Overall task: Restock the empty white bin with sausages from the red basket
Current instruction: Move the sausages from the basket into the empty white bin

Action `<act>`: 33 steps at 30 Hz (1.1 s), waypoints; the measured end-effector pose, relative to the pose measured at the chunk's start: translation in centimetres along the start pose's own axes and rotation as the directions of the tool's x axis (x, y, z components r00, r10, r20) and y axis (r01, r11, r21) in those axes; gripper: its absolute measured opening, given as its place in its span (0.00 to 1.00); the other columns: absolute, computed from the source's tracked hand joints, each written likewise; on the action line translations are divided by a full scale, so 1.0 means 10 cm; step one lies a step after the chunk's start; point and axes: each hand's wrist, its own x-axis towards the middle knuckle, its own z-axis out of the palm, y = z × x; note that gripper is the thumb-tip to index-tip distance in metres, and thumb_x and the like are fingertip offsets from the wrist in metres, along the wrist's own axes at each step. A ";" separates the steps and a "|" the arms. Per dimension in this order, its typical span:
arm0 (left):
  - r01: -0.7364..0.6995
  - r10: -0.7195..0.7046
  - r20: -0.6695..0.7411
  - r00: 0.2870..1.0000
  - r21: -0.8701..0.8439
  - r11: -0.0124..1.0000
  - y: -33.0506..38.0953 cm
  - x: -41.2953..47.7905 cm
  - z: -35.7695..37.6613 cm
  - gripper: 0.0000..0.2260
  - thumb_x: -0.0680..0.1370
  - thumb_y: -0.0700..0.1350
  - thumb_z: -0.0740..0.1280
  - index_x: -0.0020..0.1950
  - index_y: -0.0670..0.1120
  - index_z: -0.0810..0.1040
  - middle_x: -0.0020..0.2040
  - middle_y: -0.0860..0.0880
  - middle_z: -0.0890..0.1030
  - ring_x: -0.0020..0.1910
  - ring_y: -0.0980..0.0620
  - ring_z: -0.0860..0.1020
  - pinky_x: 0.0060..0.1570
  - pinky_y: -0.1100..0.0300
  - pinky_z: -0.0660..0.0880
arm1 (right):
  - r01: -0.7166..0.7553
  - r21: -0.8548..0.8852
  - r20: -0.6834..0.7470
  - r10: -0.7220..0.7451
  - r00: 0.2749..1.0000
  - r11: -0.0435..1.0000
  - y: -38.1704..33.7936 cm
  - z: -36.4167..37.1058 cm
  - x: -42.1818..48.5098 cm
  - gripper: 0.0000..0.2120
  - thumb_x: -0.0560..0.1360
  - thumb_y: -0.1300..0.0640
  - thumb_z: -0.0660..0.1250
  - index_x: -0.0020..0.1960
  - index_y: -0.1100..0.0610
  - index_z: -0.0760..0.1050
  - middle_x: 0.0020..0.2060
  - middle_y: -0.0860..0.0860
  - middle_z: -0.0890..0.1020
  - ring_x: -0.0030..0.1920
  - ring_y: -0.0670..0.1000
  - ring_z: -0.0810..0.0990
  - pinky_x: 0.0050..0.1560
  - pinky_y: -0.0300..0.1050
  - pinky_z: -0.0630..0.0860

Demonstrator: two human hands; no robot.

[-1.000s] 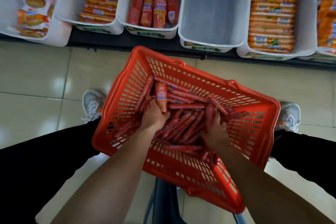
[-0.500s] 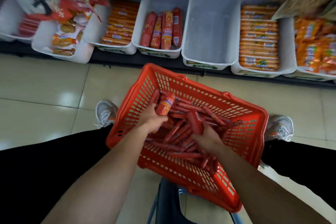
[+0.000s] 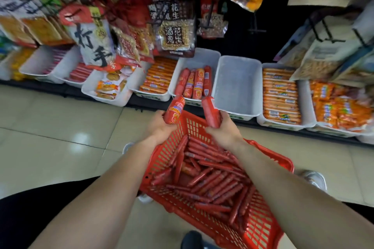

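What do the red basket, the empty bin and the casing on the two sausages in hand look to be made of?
Red basket: moulded rigid plastic, judging by its lattice walls. Empty white bin: smooth, slightly translucent plastic with a matte look. Left hand's sausage and right hand's sausage: probably glossy printed plastic film; both show a slight sheen, though motion blur leaves that uncertain.

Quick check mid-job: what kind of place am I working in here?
Most likely a grocery or convenience store aisle. Snack packets hang on hooks above a low shelf lined with white bins of packaged sausages, and a red shopping basket sits on the tiled floor.
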 end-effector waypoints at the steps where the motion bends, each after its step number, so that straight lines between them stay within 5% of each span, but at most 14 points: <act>1: 0.000 0.000 -0.020 1.000 -0.009 1.000 0.05 0.09 -0.04 0.23 0.69 0.49 0.78 0.60 0.47 0.76 0.50 0.46 0.83 0.48 0.45 0.82 0.50 0.53 0.77 | 0.006 -0.007 -0.015 -0.006 1.000 1.000 -0.08 -0.02 0.12 0.32 0.70 0.52 0.73 0.70 0.52 0.65 0.53 0.51 0.80 0.49 0.54 0.81 0.50 0.46 0.75; 6: 0.010 -0.014 -0.054 0.998 -0.079 0.997 0.30 0.79 -0.04 0.20 0.70 0.44 0.76 0.59 0.48 0.74 0.40 0.43 0.81 0.30 0.47 0.78 0.28 0.61 0.72 | 0.026 0.028 -0.067 -0.024 0.997 0.999 -0.33 -0.01 0.91 0.31 0.73 0.54 0.72 0.71 0.53 0.62 0.54 0.51 0.79 0.49 0.55 0.80 0.48 0.46 0.73; 12: -0.125 0.124 -0.031 0.992 -0.064 0.990 0.58 1.71 0.18 0.25 0.74 0.45 0.76 0.68 0.47 0.71 0.58 0.50 0.80 0.56 0.51 0.78 0.60 0.54 0.74 | 0.014 0.077 -0.124 -0.005 0.992 0.997 -0.46 0.12 1.88 0.29 0.76 0.51 0.70 0.73 0.50 0.60 0.61 0.53 0.77 0.56 0.57 0.80 0.54 0.52 0.78; 17: -0.173 0.172 -0.069 0.983 -0.010 0.985 0.62 1.98 0.34 0.24 0.78 0.44 0.70 0.73 0.44 0.69 0.64 0.48 0.78 0.63 0.49 0.76 0.55 0.65 0.66 | 0.029 -0.055 -0.238 -0.042 0.970 0.998 -0.30 0.18 2.07 0.24 0.76 0.54 0.64 0.71 0.52 0.66 0.63 0.55 0.71 0.58 0.60 0.78 0.61 0.56 0.75; 20: -0.195 0.194 -0.059 0.979 -0.025 0.980 0.47 1.79 0.40 0.18 0.78 0.43 0.70 0.67 0.45 0.75 0.53 0.56 0.78 0.55 0.55 0.77 0.51 0.68 0.68 | 0.051 -0.103 -0.216 -0.072 0.974 0.993 -0.10 0.12 1.91 0.21 0.78 0.52 0.65 0.70 0.53 0.68 0.63 0.54 0.72 0.60 0.59 0.77 0.63 0.56 0.74; 29: -0.183 0.184 -0.029 0.983 0.040 0.982 -0.03 0.53 0.62 0.15 0.75 0.43 0.72 0.61 0.45 0.79 0.55 0.49 0.81 0.54 0.50 0.80 0.57 0.62 0.72 | 0.099 -0.204 -0.245 -0.149 0.958 0.974 0.43 -0.27 0.71 0.17 0.75 0.60 0.65 0.64 0.54 0.74 0.56 0.51 0.76 0.52 0.55 0.79 0.56 0.48 0.74; 33: -0.100 0.077 0.149 0.986 0.153 0.983 -0.40 0.01 0.93 0.19 0.74 0.45 0.73 0.64 0.44 0.77 0.58 0.48 0.81 0.56 0.51 0.79 0.58 0.61 0.72 | 0.131 -0.274 -0.202 -0.190 0.961 0.953 0.85 -0.21 0.11 0.14 0.73 0.60 0.64 0.58 0.53 0.77 0.51 0.50 0.77 0.51 0.55 0.79 0.54 0.49 0.76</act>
